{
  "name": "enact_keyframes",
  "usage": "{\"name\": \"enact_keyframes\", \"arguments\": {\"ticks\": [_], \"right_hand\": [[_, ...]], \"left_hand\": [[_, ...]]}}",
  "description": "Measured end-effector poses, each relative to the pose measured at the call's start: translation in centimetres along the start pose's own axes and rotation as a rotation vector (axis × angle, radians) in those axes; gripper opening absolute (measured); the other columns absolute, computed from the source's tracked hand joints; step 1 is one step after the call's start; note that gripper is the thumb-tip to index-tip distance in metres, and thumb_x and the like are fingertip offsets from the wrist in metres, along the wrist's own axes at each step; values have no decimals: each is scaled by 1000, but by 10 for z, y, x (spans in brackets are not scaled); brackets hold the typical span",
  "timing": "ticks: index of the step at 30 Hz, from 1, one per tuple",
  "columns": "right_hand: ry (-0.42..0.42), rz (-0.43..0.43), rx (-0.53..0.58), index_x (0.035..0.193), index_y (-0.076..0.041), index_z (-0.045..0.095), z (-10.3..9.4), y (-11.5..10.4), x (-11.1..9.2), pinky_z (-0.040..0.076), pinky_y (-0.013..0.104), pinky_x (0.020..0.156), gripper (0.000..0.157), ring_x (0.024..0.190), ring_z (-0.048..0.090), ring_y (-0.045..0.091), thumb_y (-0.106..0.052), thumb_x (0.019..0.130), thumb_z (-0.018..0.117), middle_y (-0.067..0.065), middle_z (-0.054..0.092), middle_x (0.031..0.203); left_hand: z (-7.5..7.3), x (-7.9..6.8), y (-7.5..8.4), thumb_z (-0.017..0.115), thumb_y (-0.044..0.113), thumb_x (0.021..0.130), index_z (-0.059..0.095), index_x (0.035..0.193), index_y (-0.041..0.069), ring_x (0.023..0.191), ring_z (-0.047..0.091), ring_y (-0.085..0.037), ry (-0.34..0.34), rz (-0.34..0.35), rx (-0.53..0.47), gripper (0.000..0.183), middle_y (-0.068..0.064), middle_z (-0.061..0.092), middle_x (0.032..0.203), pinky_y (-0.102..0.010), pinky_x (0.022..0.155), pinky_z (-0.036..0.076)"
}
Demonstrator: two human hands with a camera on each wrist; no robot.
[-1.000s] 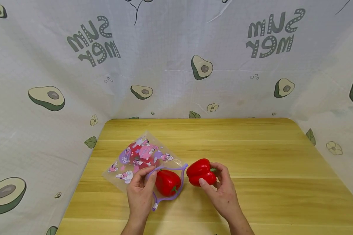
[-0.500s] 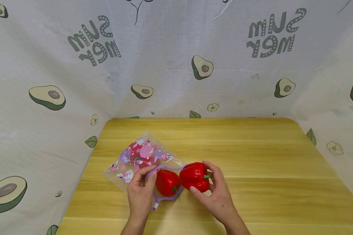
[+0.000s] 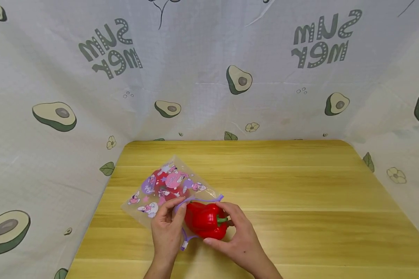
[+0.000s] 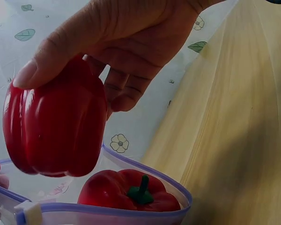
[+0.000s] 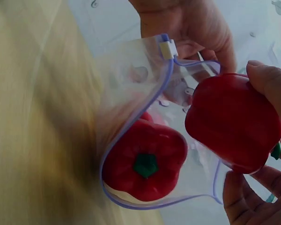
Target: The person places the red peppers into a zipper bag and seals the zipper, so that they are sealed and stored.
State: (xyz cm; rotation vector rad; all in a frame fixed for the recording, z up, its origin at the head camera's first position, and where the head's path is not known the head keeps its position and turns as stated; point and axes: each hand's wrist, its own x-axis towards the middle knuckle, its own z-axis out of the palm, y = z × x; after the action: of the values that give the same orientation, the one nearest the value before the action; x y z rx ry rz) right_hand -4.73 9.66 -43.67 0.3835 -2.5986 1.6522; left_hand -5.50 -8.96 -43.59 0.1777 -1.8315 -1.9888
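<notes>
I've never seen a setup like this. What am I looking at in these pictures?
No machine here: a person works bare-handed. The wide view comes from a camera worn on the head, looking forward and down; the two close views come from cameras worn on the wrists. On the yellow wood-grain table lies a clear printed plastic bag with a purple rim. The left hand pinches it at the mouth. One glossy red bell pepper with a green stem sits inside. The right hand holds a second red bell pepper at the opening. Avocado-printed white fabric hangs behind.
</notes>
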Motion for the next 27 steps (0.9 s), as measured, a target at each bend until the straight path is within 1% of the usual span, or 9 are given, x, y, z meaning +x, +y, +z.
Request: {"name": "enact_keyframes", "arguments": {"ticks": [3,7,10,14,16,19,23,26,27], "right_hand": [[-7,13,2,139,-41,53,5,0,0,60,27,83,81,112,58,8,-43,70,94,-20,58,130],[3,37,28,140,-41,52,13,0,0,60,27,84,83,109,59,9,-39,69,95,-19,59,129],[31,38,32,142,-36,52,18,0,0,61,26,84,86,107,60,10,-36,68,96,-17,59,128],[59,44,30,142,-28,50,26,2,1,60,24,83,88,105,61,11,-36,68,96,-13,61,126],[68,52,30,141,-25,50,29,3,1,60,23,83,88,104,61,11,-37,68,96,-12,61,126],[84,56,43,138,-24,50,34,3,0,60,23,82,85,104,61,11,-36,68,96,-11,60,126],[106,32,80,122,-21,53,39,2,-1,61,22,81,71,112,60,15,-33,68,96,-7,56,132],[105,10,105,113,-18,52,43,1,-2,62,20,79,65,115,57,16,-30,66,97,-5,52,131],[98,10,107,113,-18,52,44,1,-2,61,19,78,65,115,56,16,-29,66,96,-4,51,128]], "left_hand": [[0,0,0,68,-5,93,71,111,-5,105,69,-9,2,2,15,18,-15,71,111,-18,96,56],[1,0,0,68,-6,93,71,110,-4,106,69,-8,-3,-4,20,18,-18,70,113,-18,97,55],[1,-1,-1,68,-5,93,71,111,-5,108,68,-9,-8,-14,15,19,-16,70,113,-18,97,56],[2,-1,-1,68,-6,92,70,111,-7,107,68,-9,-7,-29,16,19,-7,71,111,-19,95,57],[2,-1,-1,68,-6,92,70,111,-7,107,68,-9,-6,-34,23,19,-5,72,110,-19,94,57],[2,-1,-1,68,-5,93,71,110,-5,108,67,-9,-9,-38,33,18,-8,72,111,-18,95,57],[3,-1,-1,68,-4,93,72,109,-2,109,67,-9,-10,-39,43,17,-12,72,112,-17,96,56],[3,-1,-1,69,-3,93,72,109,-3,109,67,-8,-9,-28,39,16,-7,73,111,-17,96,55],[3,-1,-1,69,-3,93,71,109,-4,109,67,-7,-10,-23,34,16,-6,73,110,-17,96,55]]}}
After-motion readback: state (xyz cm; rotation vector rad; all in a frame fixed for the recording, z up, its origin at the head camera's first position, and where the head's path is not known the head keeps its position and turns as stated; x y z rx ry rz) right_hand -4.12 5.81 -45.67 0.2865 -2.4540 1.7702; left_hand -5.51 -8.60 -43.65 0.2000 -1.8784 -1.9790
